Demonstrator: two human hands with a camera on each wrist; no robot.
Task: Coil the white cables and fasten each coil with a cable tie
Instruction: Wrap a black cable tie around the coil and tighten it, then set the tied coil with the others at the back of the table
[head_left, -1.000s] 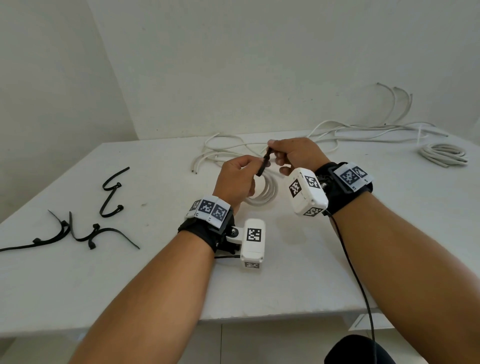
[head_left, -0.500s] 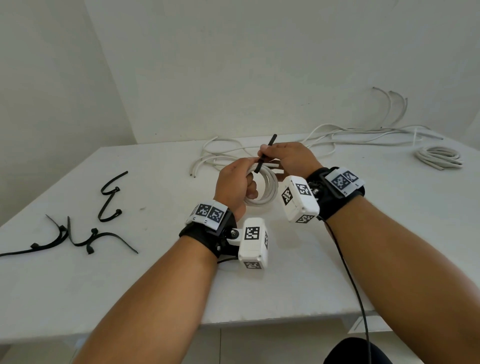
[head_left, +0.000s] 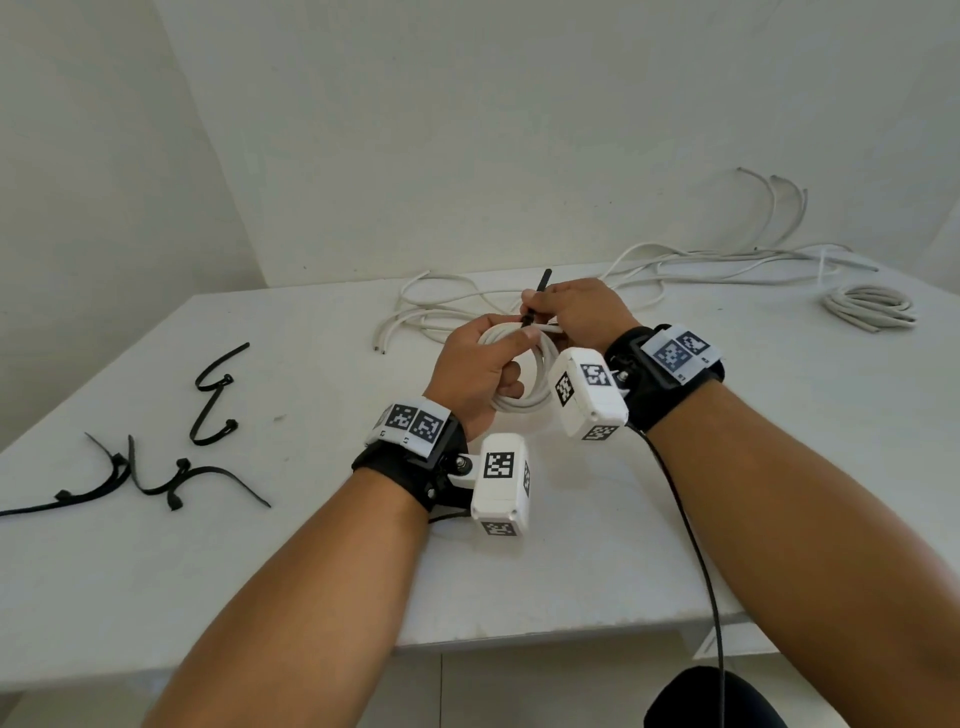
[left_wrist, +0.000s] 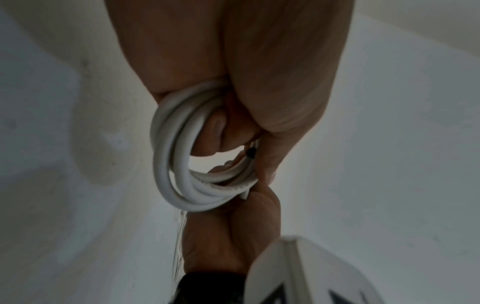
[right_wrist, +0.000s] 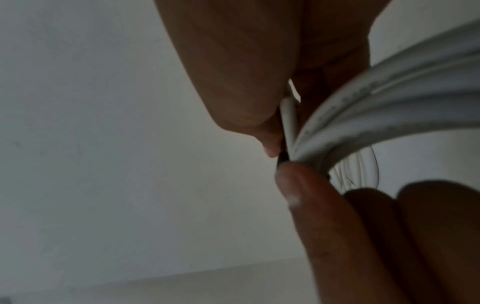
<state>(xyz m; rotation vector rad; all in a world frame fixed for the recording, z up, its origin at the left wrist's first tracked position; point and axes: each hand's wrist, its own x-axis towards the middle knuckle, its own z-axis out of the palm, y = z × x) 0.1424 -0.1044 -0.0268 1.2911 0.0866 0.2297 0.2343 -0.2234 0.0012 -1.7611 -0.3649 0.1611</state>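
My left hand (head_left: 480, 364) grips a small coil of white cable (head_left: 530, 395) above the middle of the table; its fingers curl round the coil (left_wrist: 182, 164) in the left wrist view. A black cable tie (head_left: 537, 299) is wrapped on the coil, its tail sticking up and away. My right hand (head_left: 576, 312) pinches that tie at the coil; the right wrist view shows the fingertips (right_wrist: 272, 148) at the tie's black head (right_wrist: 283, 158) beside the white strands (right_wrist: 376, 107).
Loose white cables (head_left: 441, 306) lie behind the hands and run along the far right edge. A finished coil (head_left: 867, 306) sits at the far right. Several black cable ties (head_left: 208, 389) lie at the left of the white table (head_left: 311, 545).
The tie's tail has been drawn further through, sticking up longer beyond my right hand. Both hands moved slightly away from me and lower, with the coil now more exposed.
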